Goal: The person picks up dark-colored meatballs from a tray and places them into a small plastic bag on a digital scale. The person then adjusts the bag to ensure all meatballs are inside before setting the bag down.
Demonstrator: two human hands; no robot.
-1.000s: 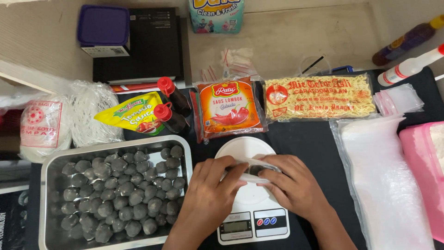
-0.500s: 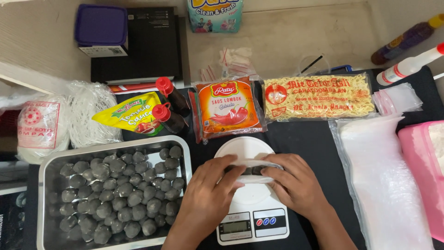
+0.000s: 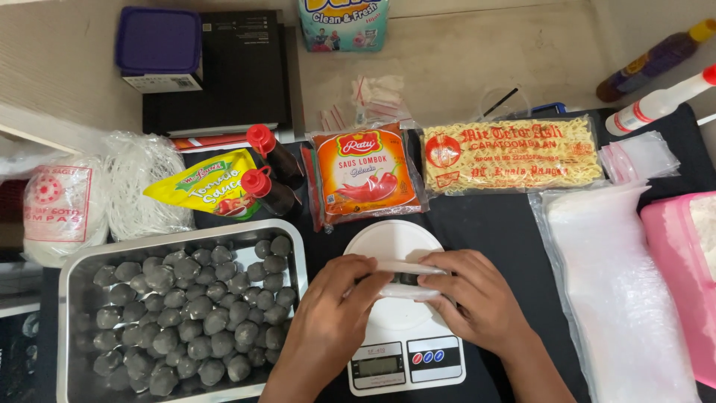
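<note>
Bag: small clear bag (image 3: pixel 406 280) lies sideways over the white scale (image 3: pixel 399 313).
Left hand (image 3: pixel 332 313): pinches the bag's left end.
Right hand (image 3: pixel 473 298): pinches its right end, equally near.

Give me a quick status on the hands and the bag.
Left hand and right hand both gripping small clear bag over the scale. Dark balls inside. Nothing blocking.

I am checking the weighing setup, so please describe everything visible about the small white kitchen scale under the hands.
The kitchen scale is a white, plastic-looking digital one, lying flat on the dark table surface right of the metal tray of grey meatballs. Its round white platform sits at the far end; nearer the person are a small grey display and three round buttons, one red and two blue. The left hand and right hand rest over the platform, holding a small clear plastic bag there.
</note>
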